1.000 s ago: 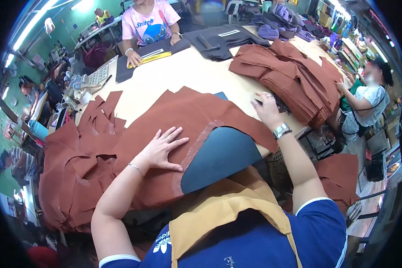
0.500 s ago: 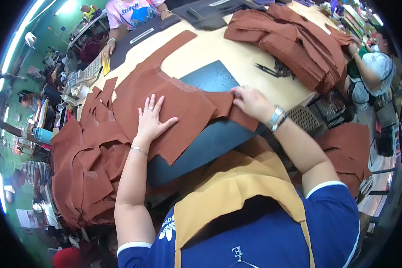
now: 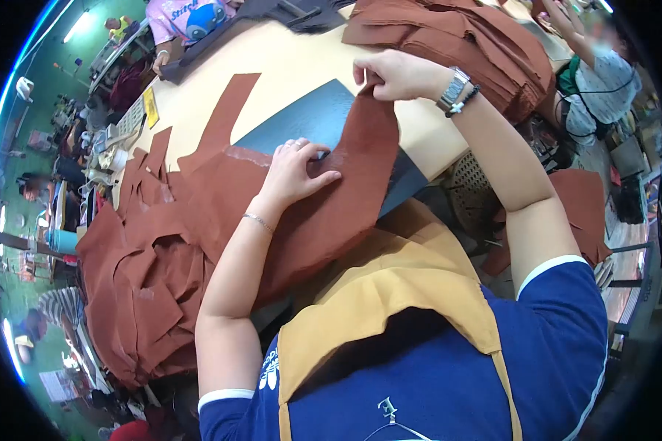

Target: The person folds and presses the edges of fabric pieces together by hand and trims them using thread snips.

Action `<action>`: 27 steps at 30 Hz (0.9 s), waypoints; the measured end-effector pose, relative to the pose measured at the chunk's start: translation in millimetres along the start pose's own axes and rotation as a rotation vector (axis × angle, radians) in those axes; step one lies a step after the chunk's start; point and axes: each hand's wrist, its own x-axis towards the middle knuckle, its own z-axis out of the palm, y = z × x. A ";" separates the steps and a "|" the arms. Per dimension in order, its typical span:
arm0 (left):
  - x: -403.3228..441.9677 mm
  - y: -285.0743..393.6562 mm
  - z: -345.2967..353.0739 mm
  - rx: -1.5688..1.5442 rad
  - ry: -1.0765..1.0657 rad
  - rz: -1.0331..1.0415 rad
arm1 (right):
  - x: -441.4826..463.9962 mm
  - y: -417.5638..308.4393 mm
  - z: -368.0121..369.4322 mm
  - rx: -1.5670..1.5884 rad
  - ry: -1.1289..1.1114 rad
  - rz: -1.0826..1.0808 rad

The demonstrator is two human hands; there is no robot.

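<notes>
Stretching across the view, the broad cream-topped desk (image 3: 301, 57) carries a thick rust-brown fabric stack (image 3: 456, 55) at its far right and a rumpled rust-brown fabric heap (image 3: 136, 301) at its left edge. Beside the heap, a long rust-brown cloth panel (image 3: 331, 220) lies partly over a flat, dark blue-grey sheet (image 3: 301, 110). The left hand (image 3: 294, 173) rests on the panel, thumb and fingers apart; the right hand (image 3: 408, 76) has its fingers clamped on the panel's lifted corner.

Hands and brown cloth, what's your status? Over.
Right hand pinching brown cloth by raised end; left hand resting on it; board partly covered beneath; cloth heap at left.
</notes>
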 end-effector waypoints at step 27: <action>-3.9 -24.5 0.4 0.256 0.103 0.137 | -11.6 15.4 129.3 -0.078 0.218 -0.448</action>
